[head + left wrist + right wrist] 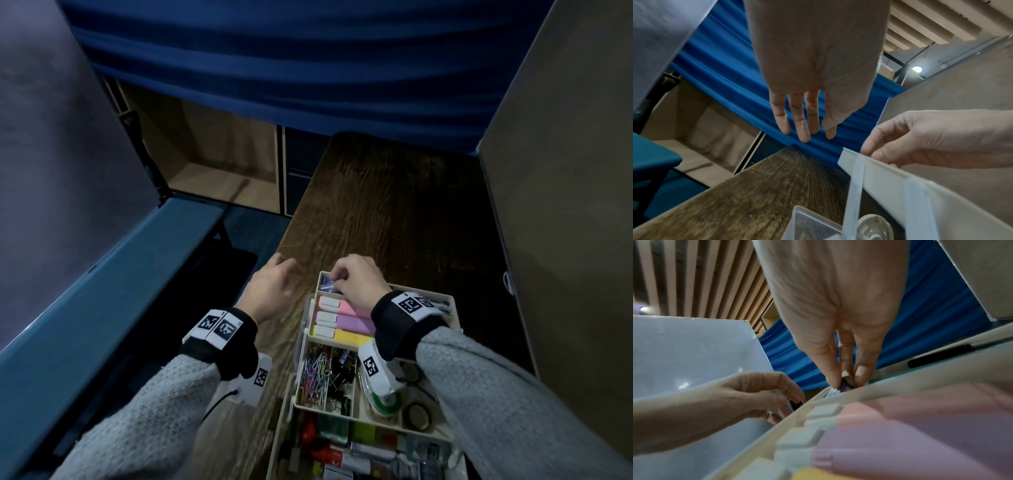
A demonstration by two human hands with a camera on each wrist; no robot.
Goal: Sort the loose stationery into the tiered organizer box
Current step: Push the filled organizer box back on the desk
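Observation:
The cream tiered organizer box (298, 383) stands open on the dark wooden table (376, 205). Its top tier holds a pink highlighter (342, 305), a purple highlighter (349, 322) and a yellow highlighter (346, 337). My right hand (337, 282) reaches into the small far-left compartment. Its thumb and fingers (830, 378) pinch a small blue-and-white item (844, 385) there. My left hand (284, 270) hovers over the table just left of the box. Its fingers (804, 128) hang relaxed and hold nothing.
The middle tier holds coloured paper clips (315, 377), black binder clips (339, 370) and tape rolls (416, 414). The bottom tier (342, 445) is packed with mixed items. A brown panel (565, 171) stands at the right, a blue bench (85, 308) at the left.

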